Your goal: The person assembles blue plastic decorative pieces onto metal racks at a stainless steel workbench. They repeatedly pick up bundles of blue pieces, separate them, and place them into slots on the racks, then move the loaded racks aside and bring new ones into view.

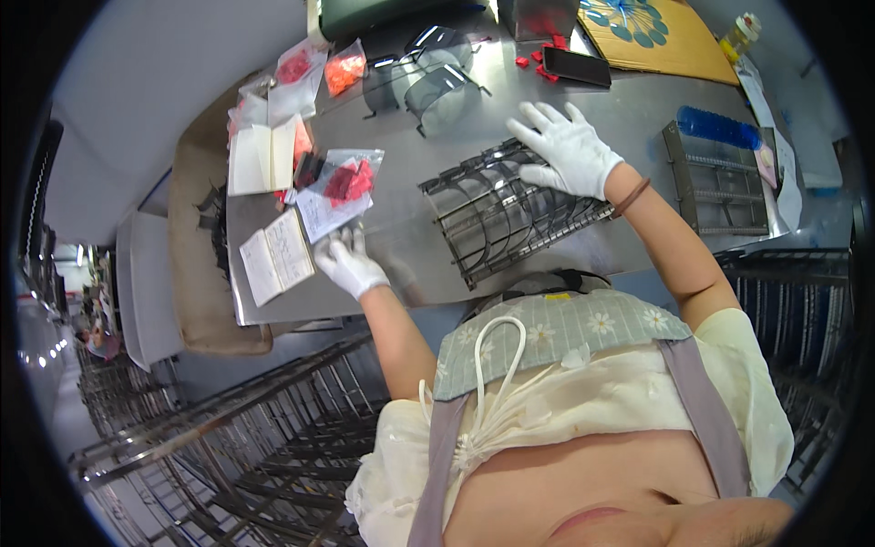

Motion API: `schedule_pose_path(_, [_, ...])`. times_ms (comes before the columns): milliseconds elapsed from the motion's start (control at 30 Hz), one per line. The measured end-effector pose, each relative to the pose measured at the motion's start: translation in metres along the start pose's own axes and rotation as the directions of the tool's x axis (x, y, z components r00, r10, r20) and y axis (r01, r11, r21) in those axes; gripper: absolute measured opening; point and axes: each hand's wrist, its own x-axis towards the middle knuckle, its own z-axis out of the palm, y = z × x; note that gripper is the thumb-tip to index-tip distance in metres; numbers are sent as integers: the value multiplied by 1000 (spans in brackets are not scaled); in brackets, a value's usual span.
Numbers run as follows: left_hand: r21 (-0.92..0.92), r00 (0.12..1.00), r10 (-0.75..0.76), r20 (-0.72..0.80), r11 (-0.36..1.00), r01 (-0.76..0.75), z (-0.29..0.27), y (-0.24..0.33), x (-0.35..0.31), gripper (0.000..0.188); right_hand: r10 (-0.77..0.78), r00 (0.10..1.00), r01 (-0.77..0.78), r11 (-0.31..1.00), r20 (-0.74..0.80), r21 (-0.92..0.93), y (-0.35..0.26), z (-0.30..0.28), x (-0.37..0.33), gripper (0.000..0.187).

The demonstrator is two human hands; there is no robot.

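Note:
Both my hands wear white gloves. My right hand (pixel 572 153) lies palm down with fingers spread over the far right part of a dark metal rack (pixel 497 214), hiding some of its bars. The rack has long rails and curved dark pieces set across it. My left hand (pixel 352 264) rests on the metal table with its fingers apart. Its fingertips are beside the lower edge of a clear bag (pixel 335 193) with red pieces and a paper slip, and close to an open notebook (pixel 278 255). Nothing shows in either hand.
Clear curved pieces with dark frames (pixel 439 87) lie at the back of the table (pixel 401 273). A phone (pixel 576 67) sits by red bits. Cardboard (pixel 670 41) is at back right, a metal frame with blue strip (pixel 720 173) at right. Racks (pixel 273 438) stand lower left.

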Motion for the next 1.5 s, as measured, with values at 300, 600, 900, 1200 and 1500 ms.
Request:
schedule_pose_path(300, [-63,983,36,178,998,-26,30,31,31,19,-52,959,29,996,280,86,-62,35,99,72])
schedule_pose_path(600, [-36,983,66,170,997,-61,24,23,25,19,67,876,-156,976,478,150,-60,47,102,82])
schedule_pose_path(900, [-72,973,87,211,995,-74,19,26,24,16,65,869,-149,980,490,135,-62,47,102,82])
schedule_pose_path(1200, [-49,968,99,230,995,-90,34,14,3,15,69,875,-167,972,478,165,-61,53,103,82])
schedule_pose_path(1500, [-69,993,75,90,995,-69,21,26,17,11,72,879,-158,977,471,146,-62,50,103,81])
